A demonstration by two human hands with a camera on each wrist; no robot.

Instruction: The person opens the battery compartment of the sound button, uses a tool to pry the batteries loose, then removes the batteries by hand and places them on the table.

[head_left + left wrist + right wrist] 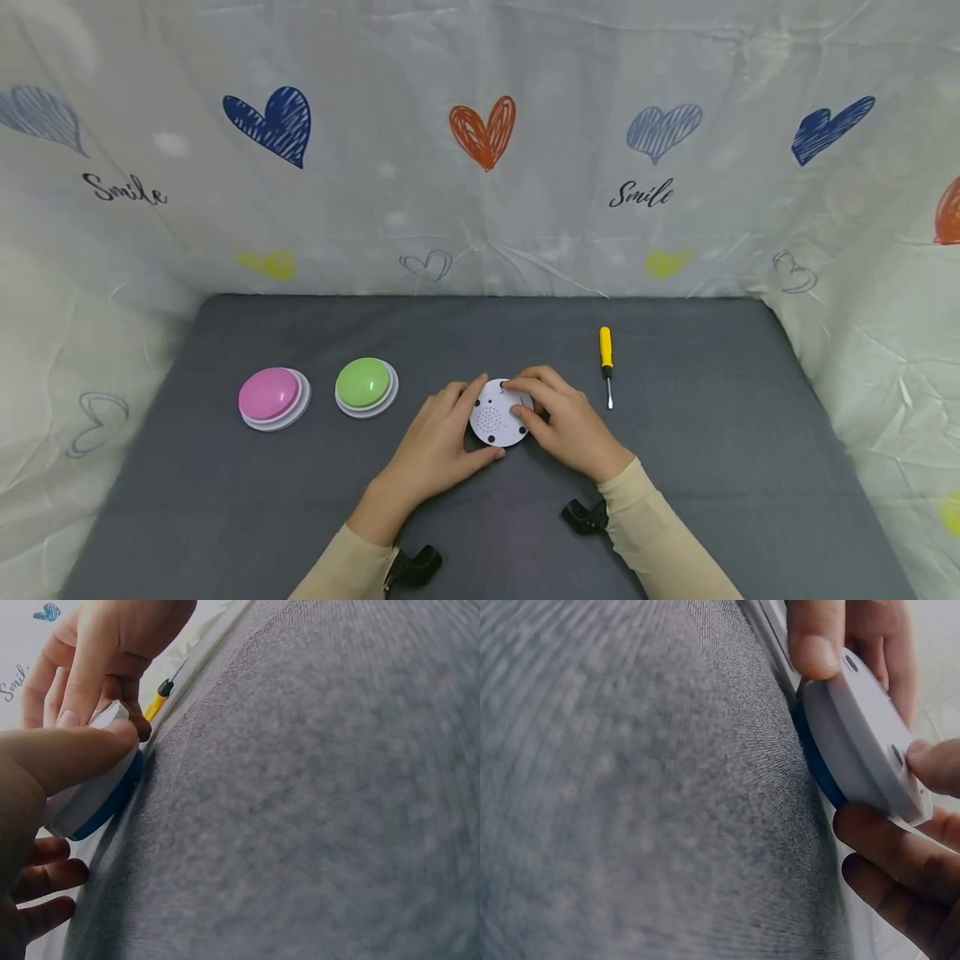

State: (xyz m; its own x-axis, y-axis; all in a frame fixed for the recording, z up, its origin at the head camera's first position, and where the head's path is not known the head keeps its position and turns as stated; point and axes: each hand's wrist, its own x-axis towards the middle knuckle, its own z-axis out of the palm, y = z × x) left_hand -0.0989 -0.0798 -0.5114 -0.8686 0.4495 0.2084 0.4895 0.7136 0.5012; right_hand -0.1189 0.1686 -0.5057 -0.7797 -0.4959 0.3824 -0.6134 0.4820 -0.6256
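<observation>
A round push button (491,417) is turned over, its white base up, with small black feet and a patch of speaker holes. Its blue dome (819,769) faces the table. My left hand (438,442) grips its left side, thumb at the near rim and fingers at the far rim. From the right, my right hand (562,421) holds it too, with the thumb (937,765) pressed on the base and fingers around the edge. Those fingers cover part of the base in the head view.
To the left sit a green push button (363,383) and a pink push button (270,396), domes up on white bases. A yellow-handled screwdriver (606,358) lies right of my hands, tip toward me. Behind the grey table (720,467) hangs a white cloth (562,67) printed with hearts.
</observation>
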